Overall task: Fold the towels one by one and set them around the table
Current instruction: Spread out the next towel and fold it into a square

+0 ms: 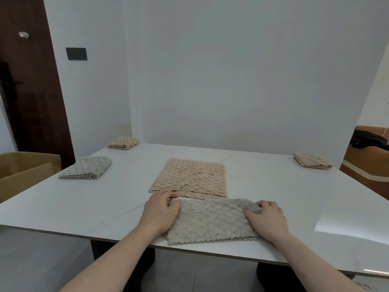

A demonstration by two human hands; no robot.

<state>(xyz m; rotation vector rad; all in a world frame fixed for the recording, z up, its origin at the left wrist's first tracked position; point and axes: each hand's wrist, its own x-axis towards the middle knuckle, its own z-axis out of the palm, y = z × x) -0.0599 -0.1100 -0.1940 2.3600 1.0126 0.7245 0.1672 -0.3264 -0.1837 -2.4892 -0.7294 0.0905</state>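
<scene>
Head view: you are looking down at a white counter [263, 186] with both bare forearms reaching in from the near edge. A grey towel [212, 221], folded into a wide strip, lies at the near edge of the counter between your hands. Your left hand [161, 213] has its fingers curled over the strip's far left corner, gripping the fabric there. Your right hand [267, 220] pinches the far right corner, fingers bent around a bunched bit of cloth.

Just beyond the grey towel, touching or nearly touching its far edge, a beige towel [189, 177] lies spread flat near the middle of the counter. A folded grey towel [86, 167] sits at the left edge, and a folded beige towel [123, 142] at the far left corner. Another folded beige one [312, 160] rests at the far right corner.

Off the counter, a cardboard box [23, 171] stands open on the left, beside a dark wooden door [31, 81].
</scene>
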